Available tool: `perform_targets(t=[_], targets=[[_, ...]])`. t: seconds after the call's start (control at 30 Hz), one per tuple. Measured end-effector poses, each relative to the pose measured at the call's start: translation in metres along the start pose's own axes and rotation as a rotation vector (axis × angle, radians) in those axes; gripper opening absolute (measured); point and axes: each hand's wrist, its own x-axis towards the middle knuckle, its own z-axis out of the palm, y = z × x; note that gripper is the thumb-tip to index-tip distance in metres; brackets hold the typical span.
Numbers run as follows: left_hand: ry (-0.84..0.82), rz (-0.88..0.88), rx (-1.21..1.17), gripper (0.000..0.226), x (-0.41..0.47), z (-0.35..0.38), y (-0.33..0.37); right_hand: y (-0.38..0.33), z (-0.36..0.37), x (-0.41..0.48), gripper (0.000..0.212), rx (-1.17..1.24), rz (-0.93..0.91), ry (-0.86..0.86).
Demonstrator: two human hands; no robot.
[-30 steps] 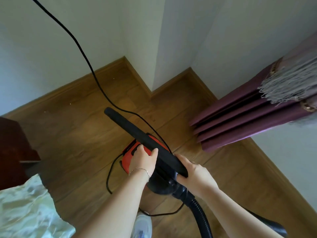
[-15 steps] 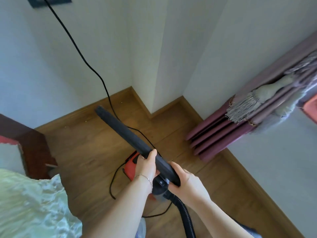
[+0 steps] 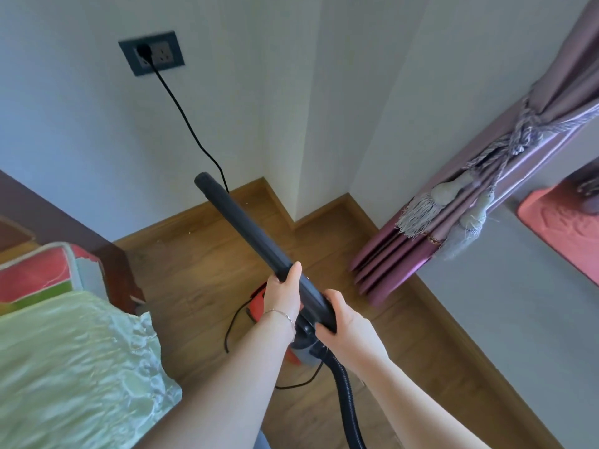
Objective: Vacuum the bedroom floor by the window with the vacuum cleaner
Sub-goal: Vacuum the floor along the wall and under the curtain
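A black vacuum tube (image 3: 246, 228) slants up and away from me, its open end lifted off the wooden floor (image 3: 201, 270). My left hand (image 3: 282, 294) grips the tube at its middle. My right hand (image 3: 346, 322) grips its near end, where the ribbed black hose (image 3: 348, 396) joins. The red vacuum body (image 3: 257, 303) stands on the floor under my hands, mostly hidden by them. Its black cord (image 3: 191, 124) runs up the wall to a plug in the dark socket plate (image 3: 151, 53).
A bed with a pale green cover (image 3: 71, 367) and dark wooden frame (image 3: 110, 254) fills the left. Tied purple curtains (image 3: 421, 247) with grey tassels hang at the right against the wall. Loose cord loops lie on the floor by the vacuum body.
The view has tilted up, bringing the socket and bed into sight. The tube has risen with both hands still gripping it, its far end now higher above the floor.
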Motion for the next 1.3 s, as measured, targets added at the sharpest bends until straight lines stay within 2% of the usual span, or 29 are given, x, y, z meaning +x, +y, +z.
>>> perform_targets(t=[0.1, 0.23, 0.47, 0.6, 0.73, 0.9, 1.03, 1.2, 1.3], targets=[[-0.031, -0.025, -0.014, 0.047, -0.006, -0.002, -0.001, 0.003, -0.004, -0.007, 0.045, 0.015, 0.007, -0.009], [-0.074, -0.070, -0.058, 0.029, -0.004, -0.002, 0.003, 0.011, -0.004, -0.003, 0.049, 0.003, 0.036, 0.001], [-0.032, -0.259, -0.132, 0.048, 0.060, 0.004, -0.014, 0.039, 0.022, 0.047, 0.057, -0.108, 0.107, -0.038], [-0.004, -0.328, -0.247, 0.045, 0.104, -0.004, -0.021, 0.048, 0.042, 0.085, 0.054, -0.148, 0.086, -0.062], [0.041, -0.254, -0.425, 0.043, 0.159, -0.021, -0.021, 0.056, 0.069, 0.131, 0.051, -0.212, 0.129, -0.073], [0.047, -0.186, -0.406, 0.043, 0.242, -0.033, -0.043, 0.084, 0.112, 0.201, 0.054, -0.230, 0.117, -0.077], [0.071, -0.209, -0.451, 0.051, 0.295, -0.035, -0.083, 0.116, 0.154, 0.237, 0.049, -0.208, 0.084, -0.014], [0.155, -0.310, -0.487, 0.060, 0.322, -0.031, -0.136, 0.149, 0.204, 0.250, 0.047, -0.222, 0.217, -0.061], [0.127, -0.316, -0.471, 0.059, 0.334, -0.029, -0.159, 0.163, 0.220, 0.250, 0.052, -0.211, 0.241, -0.030]])
